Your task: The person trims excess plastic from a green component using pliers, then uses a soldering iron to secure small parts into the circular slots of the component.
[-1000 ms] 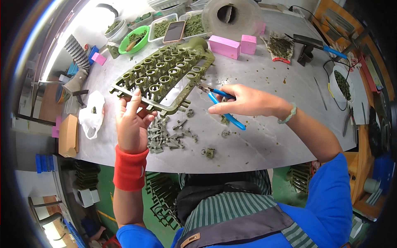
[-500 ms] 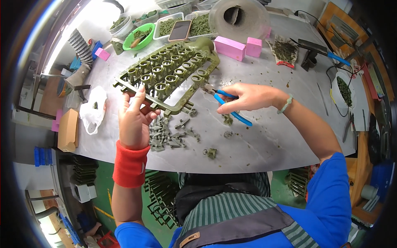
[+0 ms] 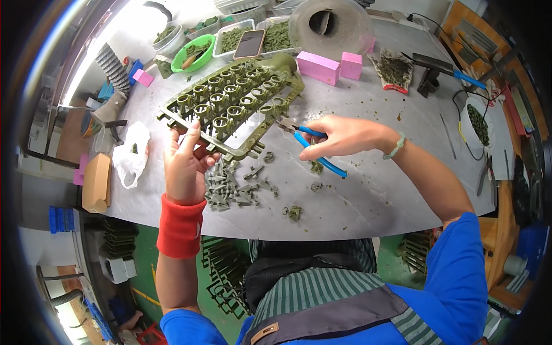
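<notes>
My left hand [image 3: 187, 158] grips the near left edge of a green moulded frame [image 3: 253, 150], thumb on top and fingers beneath. Rows of ring-shaped parts [image 3: 235, 111] sit on the frame, which is tilted above the table. Closed round the blue handles of a pair of side cutters [image 3: 319, 155] is my right hand [image 3: 339, 138]. The cutters' jaws are at the frame's right side, next to its rings; whether they touch a stem I cannot tell. Under the frame lies a heap of loose green-grey pieces [image 3: 227, 192].
Pink blocks [image 3: 318, 68], a green bowl [image 3: 183, 57], tubs of green parts [image 3: 278, 35] and a phone [image 3: 249, 45] stand at the back. A stained glove [image 3: 394, 72] lies at the right. A white plastic bag [image 3: 131, 158] and cardboard box [image 3: 96, 184] are at the left.
The cutters have shifted slightly left and up along the frame's right side. My left hand still holds the frame, almost in the same place.
</notes>
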A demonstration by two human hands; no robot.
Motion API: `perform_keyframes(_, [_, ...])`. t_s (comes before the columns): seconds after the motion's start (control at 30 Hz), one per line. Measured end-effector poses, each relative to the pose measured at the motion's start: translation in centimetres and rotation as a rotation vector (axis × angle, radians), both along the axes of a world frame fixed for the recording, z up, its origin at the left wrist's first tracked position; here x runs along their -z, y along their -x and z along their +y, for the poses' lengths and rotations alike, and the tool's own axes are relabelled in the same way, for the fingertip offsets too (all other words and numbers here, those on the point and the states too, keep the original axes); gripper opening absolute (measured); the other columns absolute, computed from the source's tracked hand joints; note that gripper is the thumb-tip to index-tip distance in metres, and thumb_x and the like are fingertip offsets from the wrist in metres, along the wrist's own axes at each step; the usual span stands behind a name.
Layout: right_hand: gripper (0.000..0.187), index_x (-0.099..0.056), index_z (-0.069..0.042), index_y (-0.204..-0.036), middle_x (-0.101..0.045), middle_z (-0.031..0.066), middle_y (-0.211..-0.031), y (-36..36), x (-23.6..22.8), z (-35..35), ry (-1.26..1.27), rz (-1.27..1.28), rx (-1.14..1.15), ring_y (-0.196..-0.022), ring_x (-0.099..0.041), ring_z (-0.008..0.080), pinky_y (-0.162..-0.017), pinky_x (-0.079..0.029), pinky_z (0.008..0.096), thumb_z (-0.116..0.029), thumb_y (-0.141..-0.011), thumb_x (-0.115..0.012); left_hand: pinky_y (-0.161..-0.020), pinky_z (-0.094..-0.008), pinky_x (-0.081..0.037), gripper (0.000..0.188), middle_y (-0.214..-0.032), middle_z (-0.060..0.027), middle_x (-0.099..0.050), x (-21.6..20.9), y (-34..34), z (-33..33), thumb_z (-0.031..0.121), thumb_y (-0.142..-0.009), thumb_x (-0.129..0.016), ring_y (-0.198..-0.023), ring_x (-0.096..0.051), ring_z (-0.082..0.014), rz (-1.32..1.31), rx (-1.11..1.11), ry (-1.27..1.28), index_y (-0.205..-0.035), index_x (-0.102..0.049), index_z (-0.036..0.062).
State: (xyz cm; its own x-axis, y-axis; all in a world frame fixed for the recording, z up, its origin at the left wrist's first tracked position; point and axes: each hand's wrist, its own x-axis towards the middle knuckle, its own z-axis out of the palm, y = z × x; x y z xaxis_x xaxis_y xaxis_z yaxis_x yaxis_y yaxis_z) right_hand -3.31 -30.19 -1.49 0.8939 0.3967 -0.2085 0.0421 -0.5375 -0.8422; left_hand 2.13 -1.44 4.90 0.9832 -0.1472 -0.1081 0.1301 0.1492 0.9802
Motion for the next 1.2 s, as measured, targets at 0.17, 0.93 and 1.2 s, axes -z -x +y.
perform_keyframes(0.17, [0.054,-0.062,-0.007,-0.085,-0.048,0.0004,-0.064,0.6,-3.9,1.1,0.141,0.239,0.043,-0.052,-0.046,0.0118,-0.046,-0.032,0.0316,-0.06,-0.075,-0.065,-0.049,-0.0236,-0.048,0.016,-0.077,-0.0033,-0.057,0.1,0.3,0.1,0.018,-0.097,-0.06,-0.056,-0.056,-0.0118,-0.006,-0.001,0.005,-0.106,-0.052,0.0084])
perform_keyframes(0.93, [0.037,-0.057,-0.001,-0.091,-0.059,0.0068,-0.08,3.2,0.9,0.9,0.004,-0.032,0.168,-0.074,-0.055,0.0176,-0.067,-0.046,0.0343,-0.035,-0.08,-0.065,-0.054,-0.0245,-0.045,0.014,-0.082,-0.0024,-0.058,1.1,-0.1,0.4,0.019,-0.098,-0.059,-0.063,-0.057,-0.0131,-0.027,0.035,-0.031,-0.105,-0.053,0.0094])
perform_keyframes(1.2, [0.048,-0.058,-0.008,-0.087,-0.048,-0.0018,-0.073,2.8,-0.7,1.8,-0.217,0.23,0.223,-0.067,-0.045,0.0101,-0.058,-0.036,0.0285,-0.054,-0.081,-0.069,-0.051,-0.0246,-0.05,0.012,-0.077,-0.0014,-0.06,0.9,0.0,0.0,0.017,-0.098,-0.059,-0.058,-0.058,-0.0107,-0.032,0.025,-0.005,-0.105,-0.053,0.0097])
